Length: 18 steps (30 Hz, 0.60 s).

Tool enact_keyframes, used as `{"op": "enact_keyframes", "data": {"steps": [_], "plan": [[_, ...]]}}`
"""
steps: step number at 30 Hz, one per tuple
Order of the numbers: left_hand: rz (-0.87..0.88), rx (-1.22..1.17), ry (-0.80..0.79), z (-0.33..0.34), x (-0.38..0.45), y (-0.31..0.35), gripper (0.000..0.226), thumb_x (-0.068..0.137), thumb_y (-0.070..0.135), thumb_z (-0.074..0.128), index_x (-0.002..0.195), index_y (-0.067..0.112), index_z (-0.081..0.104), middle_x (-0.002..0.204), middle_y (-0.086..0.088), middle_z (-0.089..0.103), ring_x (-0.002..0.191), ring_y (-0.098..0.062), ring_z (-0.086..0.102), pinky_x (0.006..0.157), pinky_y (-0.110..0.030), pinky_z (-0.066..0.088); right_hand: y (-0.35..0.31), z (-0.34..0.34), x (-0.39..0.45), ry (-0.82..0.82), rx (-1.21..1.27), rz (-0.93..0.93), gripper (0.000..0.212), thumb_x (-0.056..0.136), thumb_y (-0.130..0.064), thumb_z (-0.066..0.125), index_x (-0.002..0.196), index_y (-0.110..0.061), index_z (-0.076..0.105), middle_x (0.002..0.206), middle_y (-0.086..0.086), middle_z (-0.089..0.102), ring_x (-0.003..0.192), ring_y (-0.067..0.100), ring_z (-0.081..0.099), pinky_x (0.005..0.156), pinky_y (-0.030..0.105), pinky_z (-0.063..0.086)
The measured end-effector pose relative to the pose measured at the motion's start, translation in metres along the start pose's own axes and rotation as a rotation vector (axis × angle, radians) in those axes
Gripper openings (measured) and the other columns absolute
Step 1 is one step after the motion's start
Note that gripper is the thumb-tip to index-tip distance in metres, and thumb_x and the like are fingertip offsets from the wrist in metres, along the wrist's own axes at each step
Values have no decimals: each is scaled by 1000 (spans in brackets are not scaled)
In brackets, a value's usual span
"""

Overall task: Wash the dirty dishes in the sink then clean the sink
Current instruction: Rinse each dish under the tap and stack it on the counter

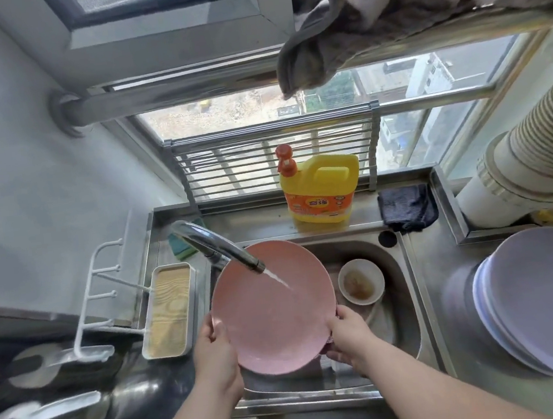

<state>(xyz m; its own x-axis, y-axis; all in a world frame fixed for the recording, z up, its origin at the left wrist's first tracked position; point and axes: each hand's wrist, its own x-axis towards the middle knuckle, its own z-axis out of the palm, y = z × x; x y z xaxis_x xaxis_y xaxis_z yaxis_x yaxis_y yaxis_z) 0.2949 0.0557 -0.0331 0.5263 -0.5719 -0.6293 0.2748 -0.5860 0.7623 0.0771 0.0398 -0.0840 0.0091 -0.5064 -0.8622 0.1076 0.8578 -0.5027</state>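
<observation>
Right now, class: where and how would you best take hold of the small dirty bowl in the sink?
Pinch the small bowl by its rim, coming from above: it sits upright, mouth open, and its right edge lies close to the sink wall.

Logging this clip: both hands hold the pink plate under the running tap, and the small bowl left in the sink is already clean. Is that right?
Not quite. The head view shows the small bowl still dirty, with brown residue inside. The rest stands: the left hand and right hand hold the pink plate under the running tap.

Both hands, left hand (215, 352) and right hand (346, 339), hold a pink plate (272, 308) under the running faucet (216, 242) over the sink (397, 285).
</observation>
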Motion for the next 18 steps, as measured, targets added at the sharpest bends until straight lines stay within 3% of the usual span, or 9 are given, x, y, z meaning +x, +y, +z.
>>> {"op": "enact_keyframes", "data": {"steps": [4, 6, 8, 10, 13, 15, 18], "plan": [[-131, -74, 27, -1, 2, -9, 39, 114, 26, 43, 152, 24, 49, 146, -8, 62, 133, -32, 60, 118, -54, 42, -18, -3, -5, -8, 6, -66, 23, 107, -35, 47, 109, -29, 68, 88, 0, 80, 80, 25, 76, 67, 38, 63], [-213, -113, 14, 4, 3, -14, 30, 114, 25, 41, 138, 21, 58, 137, -8, 67, 125, -33, 64, 113, -55, 46, -27, -11, -7, 1, -29, -146, 25, 108, -36, 46, 111, -30, 70, 93, 2, 80, 85, 26, 76, 71, 44, 62], [-294, -134, -6, 13, 2, -22, 27, 115, 19, 39, 123, 26, 64, 121, -5, 72, 111, -33, 68, 99, -55, 54, -36, -21, -10, 47, -108, -265, 26, 110, -39, 46, 112, -37, 71, 98, -4, 79, 93, 22, 75, 79, 45, 62], [-388, -110, -52, 25, 1, -31, 29, 114, 11, 40, 114, 27, 65, 106, -6, 77, 99, -35, 70, 83, -51, 59, -44, -32, -15, 117, -191, -378, 26, 110, -41, 45, 108, -47, 71, 100, -18, 77, 99, 8, 72, 86, 38, 59], [-500, -43, -166, 43, -8, -43, 31, 108, -1, 45, 118, 21, 66, 92, -9, 81, 90, -35, 74, 69, -46, 63, -56, -49, -29, 220, -355, -474, 27, 110, -47, 44, 102, -61, 66, 97, -30, 72, 96, -7, 63, 80, 25, 47], [-555, -10, -231, 54, -15, -50, 25, 105, 3, 53, 120, 17, 68, 93, -9, 82, 84, -31, 76, 56, -39, 63, -60, -61, -34, 249, -441, -502, 25, 109, -49, 43, 114, -55, 67, 102, -27, 71, 99, -2, 62, 82, 28, 47], [-605, 10, -298, 69, -24, -57, 19, 103, 14, 59, 117, 15, 72, 97, -9, 82, 85, -29, 78, 55, -37, 62, -63, -78, -36, 310, -490, -489, 28, 108, -53, 44, 110, -42, 70, 96, -18, 72, 95, 6, 63, 77, 31, 46]]}}
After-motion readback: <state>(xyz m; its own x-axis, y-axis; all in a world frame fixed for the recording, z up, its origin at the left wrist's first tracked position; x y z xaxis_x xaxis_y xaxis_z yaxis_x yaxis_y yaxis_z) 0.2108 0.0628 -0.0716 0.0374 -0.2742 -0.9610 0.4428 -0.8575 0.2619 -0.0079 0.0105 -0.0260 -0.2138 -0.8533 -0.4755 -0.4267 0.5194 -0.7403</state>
